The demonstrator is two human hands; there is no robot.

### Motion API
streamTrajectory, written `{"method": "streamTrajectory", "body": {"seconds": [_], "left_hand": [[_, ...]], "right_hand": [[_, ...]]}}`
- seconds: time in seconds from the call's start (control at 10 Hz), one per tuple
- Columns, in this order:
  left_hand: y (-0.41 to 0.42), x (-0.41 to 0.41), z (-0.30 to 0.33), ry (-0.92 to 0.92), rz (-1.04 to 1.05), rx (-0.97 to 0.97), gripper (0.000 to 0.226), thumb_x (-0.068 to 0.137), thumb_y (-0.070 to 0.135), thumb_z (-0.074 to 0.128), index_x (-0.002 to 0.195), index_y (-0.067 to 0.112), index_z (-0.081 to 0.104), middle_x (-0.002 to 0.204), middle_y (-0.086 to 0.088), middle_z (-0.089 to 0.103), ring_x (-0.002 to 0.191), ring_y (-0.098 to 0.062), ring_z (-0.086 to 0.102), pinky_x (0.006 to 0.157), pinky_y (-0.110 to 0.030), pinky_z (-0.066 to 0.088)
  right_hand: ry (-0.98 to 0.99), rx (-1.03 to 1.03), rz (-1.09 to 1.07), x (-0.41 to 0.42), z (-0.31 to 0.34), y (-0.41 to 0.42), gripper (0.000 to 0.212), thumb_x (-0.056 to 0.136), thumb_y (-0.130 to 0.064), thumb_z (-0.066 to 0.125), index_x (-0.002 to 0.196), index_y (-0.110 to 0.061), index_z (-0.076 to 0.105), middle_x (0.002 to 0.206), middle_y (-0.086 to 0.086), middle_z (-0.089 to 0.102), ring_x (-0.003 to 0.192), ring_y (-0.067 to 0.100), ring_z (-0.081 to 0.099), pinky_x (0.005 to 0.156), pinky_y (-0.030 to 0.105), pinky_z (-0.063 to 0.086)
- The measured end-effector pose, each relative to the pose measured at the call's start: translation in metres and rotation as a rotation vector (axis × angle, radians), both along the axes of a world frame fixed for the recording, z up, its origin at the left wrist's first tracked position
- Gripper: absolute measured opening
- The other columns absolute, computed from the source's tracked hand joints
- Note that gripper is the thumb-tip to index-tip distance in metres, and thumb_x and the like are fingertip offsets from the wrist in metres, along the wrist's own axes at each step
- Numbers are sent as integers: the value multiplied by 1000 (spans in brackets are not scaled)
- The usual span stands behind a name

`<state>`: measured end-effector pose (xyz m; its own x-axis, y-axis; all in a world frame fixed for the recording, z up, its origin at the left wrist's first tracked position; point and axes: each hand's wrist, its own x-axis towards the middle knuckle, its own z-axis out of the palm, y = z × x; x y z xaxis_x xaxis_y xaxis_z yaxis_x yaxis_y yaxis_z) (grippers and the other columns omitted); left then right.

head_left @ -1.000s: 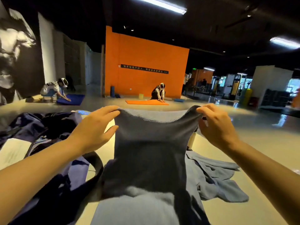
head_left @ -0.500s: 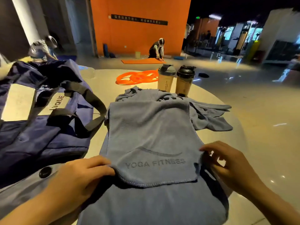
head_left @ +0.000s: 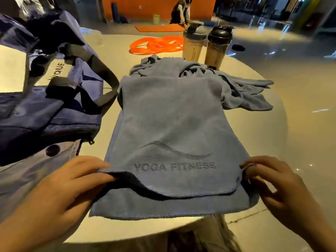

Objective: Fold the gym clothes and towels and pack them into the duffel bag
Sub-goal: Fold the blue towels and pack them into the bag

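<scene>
Soft blue towel (head_left: 172, 128) lies folded mid-frame, bag (head_left: 45, 110) at left. Left hand (head_left: 72, 182) and right hand (head_left: 276, 184) pinch its near corners (limp, light cloth, I judge); holding both corners keeps it square.

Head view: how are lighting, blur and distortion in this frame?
Head view: dim, warm light; towel lettering readable; left hand and right hand soft at the frame edge; duffel bag dark and smeared; wide-angle bend curves the table rim; glare streaks on floor.
</scene>
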<state>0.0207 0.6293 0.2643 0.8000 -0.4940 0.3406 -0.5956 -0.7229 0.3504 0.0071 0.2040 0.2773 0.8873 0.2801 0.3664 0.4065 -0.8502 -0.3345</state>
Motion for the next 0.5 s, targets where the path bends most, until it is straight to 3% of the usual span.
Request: {"method": "streamTrajectory", "body": {"seconds": [0.1, 0.2, 0.3, 0.4, 0.5], "left_hand": [[-12, 5, 5, -3, 16, 42, 30, 93, 49, 48, 122, 46, 53, 131, 20, 53, 124, -13, 50, 92, -45, 48], [-22, 4, 8, -61, 14, 57, 37, 95, 54, 42, 119, 35, 63, 127, 17, 56, 121, -13, 52, 92, -43, 46], [-27, 10, 11, -48, 69, 100, 46, 97, 57, 34, 119, 31, 66, 122, 10, 60, 110, -12, 55, 91, -37, 42], [-33, 24, 15, -67, 100, 155, 54, 97, 57, 30, 117, 26, 69, 117, 5, 65, 102, -16, 59, 88, -40, 46], [-35, 28, 20, -87, 77, 111, 50, 96, 57, 32, 113, 27, 69, 115, 8, 65, 100, -15, 61, 87, -43, 49]], "right_hand": [[70, 59, -16, -8, 14, 15, 31, 89, -34, 51, 105, -60, 50, 119, -39, 46, 110, -2, 50, 87, 22, 42], [59, 109, 48, 1, 4, 9, 30, 91, -66, 31, 113, -58, 50, 121, -44, 44, 112, -11, 46, 87, 16, 40], [-5, 56, 22, 15, -3, 8, 34, 94, -60, 32, 114, -43, 54, 120, -44, 44, 111, -17, 43, 84, 18, 38], [-32, 43, 14, 34, -3, 11, 26, 90, -41, 44, 114, -40, 53, 115, -30, 49, 102, -15, 44, 81, 13, 35], [-14, 68, 24, 43, 5, 11, 32, 84, -31, 55, 114, -43, 52, 114, -30, 50, 99, -9, 45, 77, 11, 41]]}}
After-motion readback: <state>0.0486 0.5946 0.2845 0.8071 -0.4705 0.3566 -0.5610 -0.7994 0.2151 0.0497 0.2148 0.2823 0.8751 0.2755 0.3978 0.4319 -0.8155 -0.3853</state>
